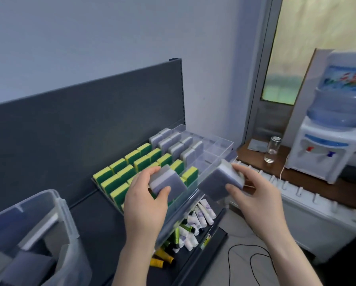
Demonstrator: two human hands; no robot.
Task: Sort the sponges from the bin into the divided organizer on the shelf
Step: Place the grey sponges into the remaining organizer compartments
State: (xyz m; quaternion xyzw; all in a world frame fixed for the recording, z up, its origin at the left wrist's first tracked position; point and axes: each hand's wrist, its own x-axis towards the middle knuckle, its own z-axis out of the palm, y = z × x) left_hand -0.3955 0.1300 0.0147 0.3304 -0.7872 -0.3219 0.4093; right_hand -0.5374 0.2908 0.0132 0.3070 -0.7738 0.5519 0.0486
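Sorting partly done: two grey sponges held over the organizer.
The bin (pixel 55 205) appears to hold more grey sponges. The organizer (pixel 218 145) has full yellow-green rows (pixel 127 168), part-filled grey rows (pixel 173 145) and vacant right compartments. The left hand (pixel 144 201) grips one grey sponge (pixel 168 182) and the right hand (pixel 253 195) grips a second grey sponge (pixel 218 182), both above the front edge.

Cool, even indoor light; warm daylight glows through frosted yellow-green window pane (pixel 309 42) upper right. Shadows faint. Slight blur throughout; wide-angle bending at edges; translucent plastic bin (pixel 67 219) lower left smeared.
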